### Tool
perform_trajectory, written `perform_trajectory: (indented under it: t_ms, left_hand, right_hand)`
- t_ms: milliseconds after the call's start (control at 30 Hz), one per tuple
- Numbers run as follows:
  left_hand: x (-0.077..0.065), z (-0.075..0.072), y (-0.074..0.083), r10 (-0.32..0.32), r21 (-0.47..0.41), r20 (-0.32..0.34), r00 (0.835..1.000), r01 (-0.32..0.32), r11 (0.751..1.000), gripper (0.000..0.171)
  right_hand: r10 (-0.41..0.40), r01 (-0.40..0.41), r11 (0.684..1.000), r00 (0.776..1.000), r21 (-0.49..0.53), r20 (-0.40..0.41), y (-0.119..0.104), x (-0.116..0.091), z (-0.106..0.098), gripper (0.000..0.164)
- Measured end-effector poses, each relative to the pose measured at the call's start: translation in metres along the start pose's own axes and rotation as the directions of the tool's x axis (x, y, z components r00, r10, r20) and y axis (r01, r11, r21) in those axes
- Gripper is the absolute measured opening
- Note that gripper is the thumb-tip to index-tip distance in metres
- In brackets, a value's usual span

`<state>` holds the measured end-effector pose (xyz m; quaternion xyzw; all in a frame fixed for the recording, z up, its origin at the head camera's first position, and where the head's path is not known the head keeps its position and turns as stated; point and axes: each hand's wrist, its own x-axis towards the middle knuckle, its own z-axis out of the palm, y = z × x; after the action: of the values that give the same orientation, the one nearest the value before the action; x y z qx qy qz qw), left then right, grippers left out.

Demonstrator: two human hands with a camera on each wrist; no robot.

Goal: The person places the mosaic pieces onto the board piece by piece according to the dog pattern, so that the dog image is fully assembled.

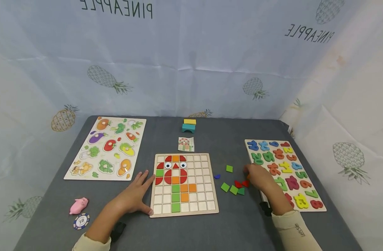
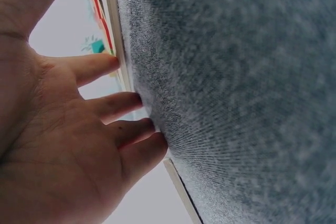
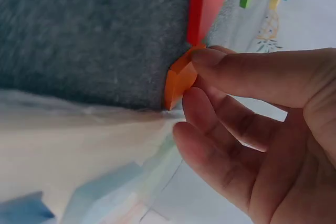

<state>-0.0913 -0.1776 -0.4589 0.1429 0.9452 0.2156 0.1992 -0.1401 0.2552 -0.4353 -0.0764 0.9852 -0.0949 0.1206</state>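
Note:
A wooden grid board (image 1: 194, 206) lies in the middle of the table, with red, orange and green tiles and two eye pieces forming a picture. My left hand (image 1: 130, 197) is spread at its left edge, thumb at the lower left corner and fingertips at the side. To the right of the board, my right hand (image 1: 259, 177) pinches an orange tile (image 3: 179, 81) between thumb and fingers, low over the cloth. Right beside it lies a red tile (image 3: 209, 9). Several green tiles (image 1: 225, 187) and a blue piece (image 1: 217, 176) lie between the board and this hand.
A number puzzle board (image 1: 315, 205) lies at the right, close by the right forearm. On the left are a vegetable puzzle board (image 1: 95, 149), a pink pig (image 1: 79, 205) and a poker chip (image 1: 81, 221). Behind the grid board are a picture card (image 1: 186, 144) and teal and yellow blocks (image 1: 188, 128).

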Motion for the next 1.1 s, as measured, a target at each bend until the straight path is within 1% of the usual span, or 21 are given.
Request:
perform_trajectory:
  t_ms: [100, 167, 233, 333, 400, 467, 500, 567, 633, 700, 733, 767, 867, 933, 1067, 1100]
  left_hand:
    - [-0.001, 0.001, -0.001, 0.000, 0.008, 0.003, 1.000, 0.000, 1.000, 0.119]
    - [-0.001, 0.002, -0.001, -0.005, 0.011, 0.004, 1.000, 0.004, 1.000, 0.119]
    - [-0.002, 0.001, 0.000, -0.003, 0.006, 0.010, 1.000, 0.003, 1.000, 0.119]
    - [-0.003, 0.001, 0.000, 0.000, 0.001, 0.015, 1.000, 0.000, 1.000, 0.118]
    - [-0.003, 0.002, 0.000, 0.007, -0.003, 0.014, 1.000, -0.006, 1.000, 0.118]
    - [-0.002, 0.002, 0.000, 0.004, 0.000, 0.009, 1.000, -0.004, 1.000, 0.118]
    - [-0.002, 0.002, 0.000, 0.003, 0.000, 0.005, 1.000, -0.003, 1.000, 0.118]
    - [-0.001, 0.002, 0.000, 0.003, -0.003, 0.000, 1.000, -0.003, 1.000, 0.119]
    - [-0.001, 0.002, 0.000, 0.003, -0.007, -0.002, 1.000, -0.003, 1.000, 0.118]
    - [-0.001, 0.001, 0.000, 0.007, -0.015, -0.004, 1.000, -0.007, 1.000, 0.118]
    - [-0.001, 0.001, 0.001, 0.009, -0.016, -0.005, 1.000, -0.009, 1.000, 0.118]
    - [-0.001, 0.000, 0.001, 0.011, -0.015, -0.006, 1.000, -0.011, 1.000, 0.118]
    - [-0.001, -0.001, 0.002, 0.012, -0.009, -0.008, 1.000, -0.012, 1.000, 0.118]
    - [-0.001, -0.002, 0.003, 0.013, -0.006, -0.007, 1.000, -0.013, 1.000, 0.118]
    - [-0.002, -0.002, 0.003, 0.014, -0.006, -0.006, 1.000, -0.014, 1.000, 0.118]
    - [-0.002, -0.002, 0.003, 0.014, -0.007, -0.006, 1.000, -0.014, 1.000, 0.118]
  right_hand:
    - [-0.003, 0.003, 1.000, 1.000, -0.013, -0.020, 0.002, 0.002, 0.004, 0.017]
    - [-0.012, 0.011, 1.000, 0.998, -0.008, -0.054, 0.001, 0.004, 0.007, 0.014]
    - [-0.030, 0.031, 0.999, 0.994, 0.009, -0.104, -0.003, 0.005, 0.009, 0.011]
    - [-0.101, 0.114, 0.992, 0.976, 0.061, -0.192, -0.018, 0.005, 0.012, 0.010]
    - [-0.154, 0.183, 0.976, 0.964, 0.119, -0.217, -0.035, 0.001, 0.012, 0.011]
    - [-0.217, 0.257, 0.946, 0.955, 0.197, -0.204, -0.056, -0.002, 0.012, 0.011]
    - [-0.246, 0.286, 0.929, 0.951, 0.235, -0.186, -0.067, -0.004, 0.012, 0.011]
    - [-0.322, 0.351, 0.890, 0.936, 0.293, -0.143, -0.087, -0.006, 0.014, 0.011]
    - [-0.402, 0.411, 0.854, 0.910, 0.320, -0.096, -0.104, -0.006, 0.019, 0.012]
    - [-0.467, 0.460, 0.828, 0.882, 0.322, -0.061, -0.118, -0.007, 0.024, 0.014]
    - [-0.493, 0.482, 0.820, 0.869, 0.307, -0.047, -0.123, -0.007, 0.027, 0.014]
    - [-0.509, 0.496, 0.818, 0.860, 0.291, -0.035, -0.129, -0.007, 0.030, 0.014]
    - [-0.533, 0.519, 0.817, 0.846, 0.250, -0.017, -0.139, -0.008, 0.038, 0.013]
    - [-0.549, 0.538, 0.814, 0.835, 0.218, -0.012, -0.143, -0.008, 0.042, 0.013]
    - [-0.592, 0.586, 0.788, 0.805, 0.188, -0.030, -0.145, -0.010, 0.047, 0.012]
    - [-0.596, 0.592, 0.786, 0.802, 0.180, -0.036, -0.145, -0.010, 0.048, 0.013]
